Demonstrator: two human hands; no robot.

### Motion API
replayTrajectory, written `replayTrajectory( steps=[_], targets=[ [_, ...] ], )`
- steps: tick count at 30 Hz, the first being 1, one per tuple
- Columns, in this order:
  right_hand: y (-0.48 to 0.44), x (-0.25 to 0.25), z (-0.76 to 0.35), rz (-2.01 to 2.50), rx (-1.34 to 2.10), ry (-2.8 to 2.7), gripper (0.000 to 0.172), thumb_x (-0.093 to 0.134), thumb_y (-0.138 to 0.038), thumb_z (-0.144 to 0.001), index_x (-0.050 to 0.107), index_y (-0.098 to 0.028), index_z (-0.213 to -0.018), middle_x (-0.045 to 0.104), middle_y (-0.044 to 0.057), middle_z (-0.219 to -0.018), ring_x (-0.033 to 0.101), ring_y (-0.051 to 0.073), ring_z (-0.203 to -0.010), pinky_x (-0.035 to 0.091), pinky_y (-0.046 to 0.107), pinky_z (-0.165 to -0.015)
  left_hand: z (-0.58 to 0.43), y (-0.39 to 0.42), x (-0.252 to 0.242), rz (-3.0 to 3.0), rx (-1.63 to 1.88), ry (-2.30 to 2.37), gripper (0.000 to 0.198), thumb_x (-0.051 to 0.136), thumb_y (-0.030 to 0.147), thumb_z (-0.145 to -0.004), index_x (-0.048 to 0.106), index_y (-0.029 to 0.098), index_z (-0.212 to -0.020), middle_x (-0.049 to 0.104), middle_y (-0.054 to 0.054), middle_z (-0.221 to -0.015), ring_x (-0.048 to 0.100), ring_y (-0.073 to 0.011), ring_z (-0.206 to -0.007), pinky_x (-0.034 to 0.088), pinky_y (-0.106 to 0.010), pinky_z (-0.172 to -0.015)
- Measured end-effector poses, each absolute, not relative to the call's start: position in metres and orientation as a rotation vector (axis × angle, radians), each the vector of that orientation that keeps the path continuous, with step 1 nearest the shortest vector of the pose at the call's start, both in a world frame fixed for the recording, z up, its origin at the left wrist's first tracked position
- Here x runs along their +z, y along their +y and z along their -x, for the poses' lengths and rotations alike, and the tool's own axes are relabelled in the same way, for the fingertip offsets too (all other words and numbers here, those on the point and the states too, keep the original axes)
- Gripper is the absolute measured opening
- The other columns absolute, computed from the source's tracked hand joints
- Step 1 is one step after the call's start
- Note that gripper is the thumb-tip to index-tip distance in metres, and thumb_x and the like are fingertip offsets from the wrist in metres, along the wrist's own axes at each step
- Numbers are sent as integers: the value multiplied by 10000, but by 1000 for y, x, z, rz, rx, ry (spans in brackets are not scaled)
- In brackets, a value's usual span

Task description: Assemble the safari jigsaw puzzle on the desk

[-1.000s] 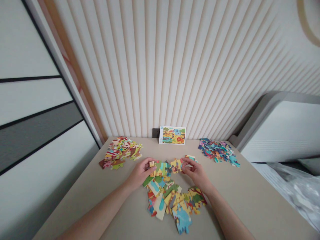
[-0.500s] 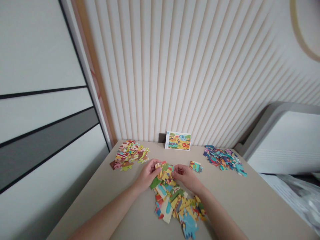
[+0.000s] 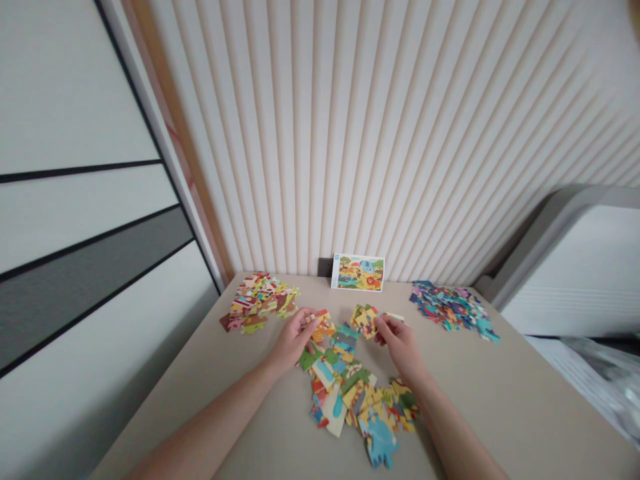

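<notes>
By the pile (image 3: 360, 403) on the worktop (image 3: 490, 390), the left hand (image 3: 293, 341) pinches an orange piece (image 3: 323, 327) and the right hand (image 3: 401, 343) a yellow piece (image 3: 363, 321), fingers (image 3: 384, 325) closed at the edges, presumably leaving both visible, with the card (image 3: 359, 273) upright by the wall (image 3: 280, 147), seemingly for viewing.

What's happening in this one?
A person is handling puzzle pieces at a table. The left hand holds orange pieces and the right hand yellow ones, apart from each other. A loose pile lies between the forearms. Farther back are a left pile, a right pile and, between them, a picture card.
</notes>
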State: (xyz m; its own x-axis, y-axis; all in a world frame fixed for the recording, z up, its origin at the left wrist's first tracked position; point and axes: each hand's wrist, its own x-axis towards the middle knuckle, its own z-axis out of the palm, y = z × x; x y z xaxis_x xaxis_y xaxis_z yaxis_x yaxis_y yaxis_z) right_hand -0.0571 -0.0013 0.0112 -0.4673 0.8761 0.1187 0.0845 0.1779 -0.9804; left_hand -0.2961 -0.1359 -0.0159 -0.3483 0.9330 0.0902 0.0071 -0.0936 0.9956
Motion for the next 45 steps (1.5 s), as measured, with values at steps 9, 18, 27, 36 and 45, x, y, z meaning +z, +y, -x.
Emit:
replayTrajectory(
  steps=[9, 18, 27, 36, 45],
  targets=[
    [-31, 21, 73, 765, 1582, -1863, 467, 634, -647, -856, 722, -191, -905, 563, -8, -626, 437, 126, -544, 341, 245, -494, 289, -141, -10, -1181, 1396, 1278, 516, 586, 542, -931, 511, 220, -1327, 694, -67, -1047, 688, -148, -672, 557, -246, -543],
    [-30, 3, 80, 821, 1622, -1814, 506, 639, -660, -847, 732, -175, -961, 588, -10, -629, 434, 115, -514, 322, 236, -468, 290, -143, -9, -1207, 1345, 1249, 471, 657, 467, -905, 537, 208, -1280, 708, -52, -1022, 665, -131, -621, 565, -261, -583],
    [-22, 16, 74, 722, 1760, -1682, 475, 726, -621, -799, 748, -204, -1025, 739, 58, -862, 659, 194, -724, 532, 319, -717, 291, -139, -12, -1117, 1397, 1273, 496, 698, 489, -860, 528, 212, -1234, 696, -36, -987, 670, -148, -619, 578, -277, -543],
    [-41, 2, 83, 703, 1738, -1946, 436, 724, -566, -820, 745, -181, -1023, 690, 11, -726, 568, 143, -613, 447, 258, -573, 289, -144, -11, -1228, 1320, 1218, 479, 716, 463, -868, 541, 198, -1227, 702, -57, -1033, 693, -165, -724, 571, -262, -597],
    [-37, -11, 81, 957, 1460, -1935, 469, 794, -592, -728, 536, -203, -685, 554, -35, -519, 441, 107, -478, 304, 226, -458, 286, -144, -7, -1243, 1331, 1135, 467, 659, 449, -917, 537, 209, -1298, 705, -75, -1105, 695, -184, -866, 598, -285, -708]
  ],
)
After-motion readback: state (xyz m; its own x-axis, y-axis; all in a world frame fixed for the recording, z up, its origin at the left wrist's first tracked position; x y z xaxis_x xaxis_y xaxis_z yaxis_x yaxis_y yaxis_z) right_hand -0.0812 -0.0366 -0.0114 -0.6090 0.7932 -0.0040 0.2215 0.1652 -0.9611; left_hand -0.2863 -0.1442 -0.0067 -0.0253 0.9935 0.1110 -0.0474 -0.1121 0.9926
